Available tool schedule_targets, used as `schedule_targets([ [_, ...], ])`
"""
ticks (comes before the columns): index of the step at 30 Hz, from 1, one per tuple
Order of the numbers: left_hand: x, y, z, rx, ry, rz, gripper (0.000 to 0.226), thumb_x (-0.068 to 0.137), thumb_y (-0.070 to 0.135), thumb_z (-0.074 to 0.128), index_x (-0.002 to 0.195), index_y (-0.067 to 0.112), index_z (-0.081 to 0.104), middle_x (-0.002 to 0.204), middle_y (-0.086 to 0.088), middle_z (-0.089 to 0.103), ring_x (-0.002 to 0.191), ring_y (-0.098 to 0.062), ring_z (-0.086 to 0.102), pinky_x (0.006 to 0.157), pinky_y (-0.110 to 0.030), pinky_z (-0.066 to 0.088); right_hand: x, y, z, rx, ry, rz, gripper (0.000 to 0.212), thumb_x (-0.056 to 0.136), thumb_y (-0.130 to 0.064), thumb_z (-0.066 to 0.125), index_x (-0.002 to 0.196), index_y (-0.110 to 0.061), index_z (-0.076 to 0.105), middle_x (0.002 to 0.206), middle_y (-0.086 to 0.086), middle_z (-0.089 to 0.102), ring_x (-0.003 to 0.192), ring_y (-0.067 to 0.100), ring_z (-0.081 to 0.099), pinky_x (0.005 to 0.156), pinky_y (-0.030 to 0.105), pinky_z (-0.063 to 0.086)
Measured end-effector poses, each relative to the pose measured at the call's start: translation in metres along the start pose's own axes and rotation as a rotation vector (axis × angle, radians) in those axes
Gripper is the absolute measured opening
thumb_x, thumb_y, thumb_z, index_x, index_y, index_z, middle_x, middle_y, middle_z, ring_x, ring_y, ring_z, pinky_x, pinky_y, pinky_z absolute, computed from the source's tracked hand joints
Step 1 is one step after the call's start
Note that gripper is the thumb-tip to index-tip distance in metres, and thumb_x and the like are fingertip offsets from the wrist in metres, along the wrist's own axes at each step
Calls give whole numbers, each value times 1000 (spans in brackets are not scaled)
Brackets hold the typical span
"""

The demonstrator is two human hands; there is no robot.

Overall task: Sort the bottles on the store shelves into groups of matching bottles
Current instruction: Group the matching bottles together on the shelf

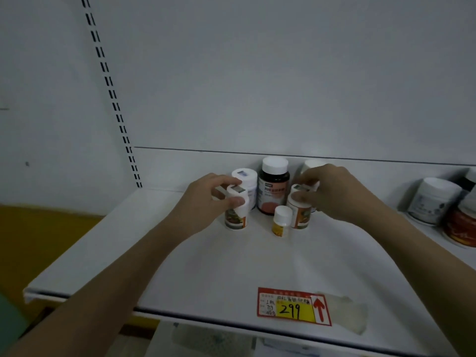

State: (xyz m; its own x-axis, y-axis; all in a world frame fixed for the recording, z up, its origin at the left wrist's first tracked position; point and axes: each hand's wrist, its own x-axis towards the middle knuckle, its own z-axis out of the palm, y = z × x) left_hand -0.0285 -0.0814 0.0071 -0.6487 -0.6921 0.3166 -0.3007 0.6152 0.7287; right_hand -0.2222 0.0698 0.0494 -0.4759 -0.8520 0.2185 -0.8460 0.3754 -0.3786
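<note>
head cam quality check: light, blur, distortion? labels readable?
Head view: dim, flat light with soft shadows and no strong glare. Wide-angle bend curves the shelf edge and the slotted upright. Left hand and right hand are slightly soft. Dark bottle label print is illegible; the price tag reads 299.

On the shelf (180,266), 1 small bottle (282,220) stands before the dark bottle (273,186) (2 labelled bottles flank it).

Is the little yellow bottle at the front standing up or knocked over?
Upright. The little yellow bottle stands on its base on the shelf, white cap on top, untouched between the two hands.
</note>
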Motion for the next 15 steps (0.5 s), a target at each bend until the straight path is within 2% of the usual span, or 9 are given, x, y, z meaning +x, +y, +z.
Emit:
schedule_targets([
  [4, 0, -3, 2, -23, 4, -10, 31, 80, 26, 77, 110, 29, 68, 105, 8, 68, 86, -8, 64, 66, -9, 46, -1, -7, 1, 7, -21, 37, 32, 89, -29, 68, 118, -17, 65, 113, 3, 63, 84, 17, 62, 72, 27, 50],
  [10, -7, 6, 1, -51, 9, -30, 33, 81, 22, 77, 112, 26, 69, 101, 5, 67, 77, -2, 62, 60, -5, 44, -9, -18, 4, -25, 8, 71, 32, 89, -26, 67, 119, -14, 65, 113, 4, 65, 91, 17, 59, 78, 27, 48],
  [13, -6, 19, -10, -47, -4, -45, 35, 77, 23, 80, 111, 24, 70, 110, 1, 68, 86, -9, 63, 68, -11, 44, -17, -30, -11, -53, 7, 105, 29, 91, -26, 64, 115, -10, 67, 111, 7, 67, 89, 20, 60, 75, 28, 49],
  [15, -4, 33, -27, -58, 6, -21, 39, 76, 22, 80, 114, 22, 70, 112, 0, 69, 91, -9, 63, 69, -9, 44, -24, -39, -34, -76, 48, 116, 32, 91, -28, 64, 116, -9, 66, 113, 9, 67, 91, 22, 62, 74, 29, 50],
])
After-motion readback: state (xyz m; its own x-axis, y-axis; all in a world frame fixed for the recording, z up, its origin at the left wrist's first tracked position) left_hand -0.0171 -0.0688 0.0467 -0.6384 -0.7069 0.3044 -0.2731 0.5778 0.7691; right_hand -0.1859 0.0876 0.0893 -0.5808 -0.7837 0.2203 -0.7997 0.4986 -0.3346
